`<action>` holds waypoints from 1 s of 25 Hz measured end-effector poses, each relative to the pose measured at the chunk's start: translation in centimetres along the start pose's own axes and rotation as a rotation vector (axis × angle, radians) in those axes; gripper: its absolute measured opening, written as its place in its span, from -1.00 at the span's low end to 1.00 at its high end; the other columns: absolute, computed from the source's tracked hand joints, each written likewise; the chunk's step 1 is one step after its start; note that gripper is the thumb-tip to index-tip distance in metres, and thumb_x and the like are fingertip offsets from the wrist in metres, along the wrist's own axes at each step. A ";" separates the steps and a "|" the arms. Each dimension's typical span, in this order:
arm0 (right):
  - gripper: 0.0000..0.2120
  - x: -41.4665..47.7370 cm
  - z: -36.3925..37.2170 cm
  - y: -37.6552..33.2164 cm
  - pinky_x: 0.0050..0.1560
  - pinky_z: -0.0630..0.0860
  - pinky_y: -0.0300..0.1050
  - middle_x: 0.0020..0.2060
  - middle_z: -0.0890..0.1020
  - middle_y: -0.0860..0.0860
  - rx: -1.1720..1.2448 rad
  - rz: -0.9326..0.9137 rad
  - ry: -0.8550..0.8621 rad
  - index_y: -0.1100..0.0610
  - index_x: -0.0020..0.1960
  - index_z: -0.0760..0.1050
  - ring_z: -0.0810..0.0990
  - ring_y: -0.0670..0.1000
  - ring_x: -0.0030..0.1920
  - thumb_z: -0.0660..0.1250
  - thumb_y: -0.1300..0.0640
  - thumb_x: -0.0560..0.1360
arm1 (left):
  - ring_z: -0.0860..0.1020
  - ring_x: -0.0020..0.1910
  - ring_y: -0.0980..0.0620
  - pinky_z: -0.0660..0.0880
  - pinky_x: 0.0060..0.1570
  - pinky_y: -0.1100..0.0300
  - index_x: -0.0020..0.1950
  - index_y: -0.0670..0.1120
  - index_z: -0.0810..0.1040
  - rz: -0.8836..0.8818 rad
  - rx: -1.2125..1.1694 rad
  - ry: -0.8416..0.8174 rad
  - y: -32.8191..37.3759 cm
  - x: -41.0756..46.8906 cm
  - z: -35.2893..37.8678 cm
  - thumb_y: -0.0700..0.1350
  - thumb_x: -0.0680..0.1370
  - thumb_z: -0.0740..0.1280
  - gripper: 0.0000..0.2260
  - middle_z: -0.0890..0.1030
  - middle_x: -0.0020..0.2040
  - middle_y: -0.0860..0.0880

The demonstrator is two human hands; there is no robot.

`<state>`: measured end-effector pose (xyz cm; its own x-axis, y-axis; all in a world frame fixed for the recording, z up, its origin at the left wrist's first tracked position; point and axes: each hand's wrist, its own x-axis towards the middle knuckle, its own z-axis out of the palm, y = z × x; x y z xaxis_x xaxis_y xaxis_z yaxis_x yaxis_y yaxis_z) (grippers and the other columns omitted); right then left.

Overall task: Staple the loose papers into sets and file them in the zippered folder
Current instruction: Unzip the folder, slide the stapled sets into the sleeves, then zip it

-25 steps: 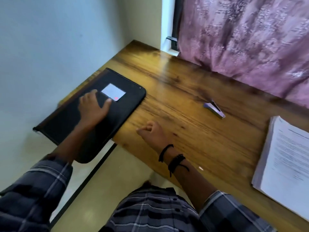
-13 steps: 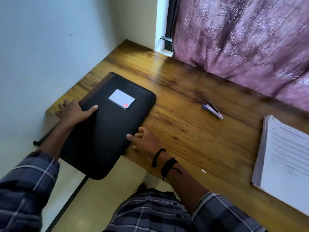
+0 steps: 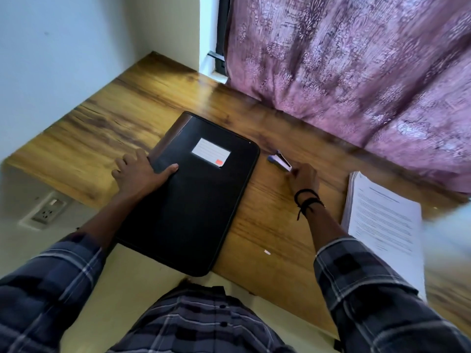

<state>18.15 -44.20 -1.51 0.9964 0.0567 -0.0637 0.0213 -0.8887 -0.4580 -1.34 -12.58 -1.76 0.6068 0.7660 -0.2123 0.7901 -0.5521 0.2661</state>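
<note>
I see soft, even daylight, with a pale sheen on the bench (image 3: pixel 158 80) near the curtain (image 3: pixel 356 72). Shadows are faint. Motion blur smears the curtain, and the right edge of the papers (image 3: pixel 382 220) dissolves into haze. My wide lens bows the bench's edges.
</note>
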 end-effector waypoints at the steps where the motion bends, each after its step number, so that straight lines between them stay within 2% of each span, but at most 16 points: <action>1: -0.89 0.0 -0.5 -0.2 -0.25 0.29 -0.17 -0.22 0.64 0.17 0.041 0.020 0.020 0.21 -0.11 0.65 0.60 0.17 -0.14 0.38 0.19 0.44 | 0.30 0.36 -0.33 0.28 0.29 -0.22 0.38 -0.17 0.26 0.008 -0.020 0.007 0.5 -0.4 0.2 0.52 0.36 0.20 -0.11 0.33 0.36 -0.33; 3: -0.85 -0.2 -1.3 -0.8 -0.26 0.26 -0.16 -0.29 0.59 0.18 0.138 0.054 0.108 0.25 -0.14 0.63 0.53 0.13 -0.21 0.38 0.16 0.49 | 0.33 0.32 -0.32 0.30 0.26 -0.22 0.36 -0.15 0.28 0.033 -0.063 0.029 1.5 -1.4 0.8 0.51 0.36 0.22 -0.13 0.36 0.32 -0.31; 5: -0.83 -0.7 -1.8 -1.6 -0.25 0.28 -0.18 -0.35 0.54 0.08 0.264 0.040 0.190 0.24 -0.11 0.64 0.50 0.06 -0.26 0.40 0.12 0.49 | 0.36 0.29 -0.31 0.33 0.24 -0.20 0.33 -0.17 0.29 0.051 -0.097 0.044 2.9 -2.8 1.4 0.50 0.36 0.23 -0.14 0.38 0.30 -0.30; 8: -0.85 -1.9 -1.9 -3.3 -0.17 0.46 -0.19 -0.28 0.61 -0.03 0.445 -0.102 0.150 0.19 -0.02 0.68 0.58 -0.06 -0.22 0.45 0.15 0.45 | 0.41 0.27 -0.29 0.40 0.19 -0.12 0.30 -0.18 0.34 0.095 -0.168 -0.054 5.9 -4.6 2.4 0.48 0.37 0.27 -0.17 0.42 0.27 -0.25; 11: -0.82 -3.2 -1.3 -4.0 -0.05 0.52 -0.28 -0.17 0.66 -0.06 0.505 -0.208 0.003 0.19 0.03 0.68 0.61 -0.12 -0.16 0.48 0.19 0.43 | 0.54 0.13 -0.18 0.43 -0.04 0.09 0.14 -0.17 0.43 0.294 -0.273 -0.182 9.0 -5.7 2.7 0.35 0.41 0.36 -0.37 0.53 0.06 -0.14; 12: -0.79 -3.6 -1.2 -3.9 -0.02 0.53 -0.30 -0.14 0.67 -0.06 0.505 -0.215 -0.032 0.18 0.06 0.67 0.63 -0.14 -0.14 0.49 0.18 0.43 | 0.53 0.14 -0.13 0.41 -0.06 0.12 0.18 -0.16 0.43 0.367 -0.323 -0.209 9.8 -5.9 2.4 0.28 0.44 0.39 -0.42 0.53 0.08 -0.11; 14: -0.76 -4.4 -1.3 -3.5 0.02 0.53 -0.37 -0.11 0.68 -0.07 0.471 -0.237 -0.086 0.15 0.08 0.67 0.64 -0.16 -0.11 0.51 0.15 0.42 | 0.48 0.15 -0.01 0.39 -0.01 0.15 0.37 -0.13 0.37 0.555 -0.431 -0.185 11.1 -6.3 1.6 0.13 0.48 0.43 -0.43 0.46 0.21 -0.01; 16: -0.75 -5.1 -1.4 -2.7 0.04 0.52 -0.41 -0.09 0.68 -0.08 0.487 -0.271 -0.146 0.13 0.09 0.66 0.64 -0.19 -0.08 0.51 0.16 0.41 | 0.49 0.08 0.09 0.45 0.03 0.16 0.47 -0.08 0.34 0.757 -0.530 -0.140 11.6 -5.9 1.1 0.02 0.47 0.48 -0.38 0.44 0.29 0.03; 17: -0.75 -5.4 -1.4 -2.4 0.06 0.52 -0.40 -0.07 0.68 -0.07 0.512 -0.287 -0.179 0.13 0.09 0.66 0.64 -0.20 -0.06 0.51 0.17 0.42 | 0.52 0.07 0.09 0.49 0.05 0.13 0.45 -0.08 0.40 0.847 -0.521 -0.142 11.7 -5.3 1.1 -0.02 0.47 0.49 -0.41 0.47 0.30 0.00; 19: -0.74 -6.0 -1.2 -2.1 0.13 0.54 -0.32 -0.02 0.69 -0.05 0.536 -0.319 -0.232 0.12 0.11 0.65 0.65 -0.19 -0.01 0.51 0.18 0.42 | 0.58 0.05 0.04 0.51 0.04 0.13 0.29 -0.08 0.58 0.982 -0.425 -0.169 11.7 -4.1 1.4 -0.05 0.48 0.48 -0.61 0.60 0.17 -0.04; 21: -0.71 -6.3 -0.7 -2.0 0.16 0.55 -0.27 0.02 0.69 -0.03 0.518 -0.331 -0.255 0.13 0.15 0.63 0.64 -0.18 0.01 0.49 0.17 0.44 | 0.59 -0.02 0.03 0.47 -0.06 0.18 0.14 -0.10 0.65 1.025 -0.353 -0.196 11.6 -3.4 1.7 -0.05 0.49 0.47 -0.74 0.66 0.03 -0.04; 23: -0.65 -6.4 -0.1 -1.9 0.14 0.55 -0.29 0.08 0.66 0.00 0.507 -0.285 -0.226 0.15 0.23 0.57 0.63 -0.15 0.00 0.47 0.13 0.46 | 0.59 -0.09 0.00 0.43 -0.15 0.19 0.07 -0.10 0.65 1.017 -0.311 -0.111 10.8 -2.3 1.8 0.02 0.52 0.39 -0.77 0.63 -0.05 -0.05; 25: -0.55 -6.3 0.3 -0.9 0.12 0.52 -0.29 0.12 0.59 -0.01 0.478 -0.219 -0.155 0.14 0.30 0.51 0.58 -0.11 0.05 0.47 0.05 0.46 | 0.57 -0.14 -0.07 0.44 -0.19 0.12 0.05 -0.12 0.63 0.878 -0.306 0.025 8.4 -0.1 1.6 0.04 0.54 0.32 -0.74 0.60 -0.10 -0.10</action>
<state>11.82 -43.60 -0.95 0.9481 0.3160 -0.0346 0.1515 -0.5449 -0.8247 5.41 -17.83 -1.03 0.9716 0.1232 0.2022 -0.0112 -0.8291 0.5589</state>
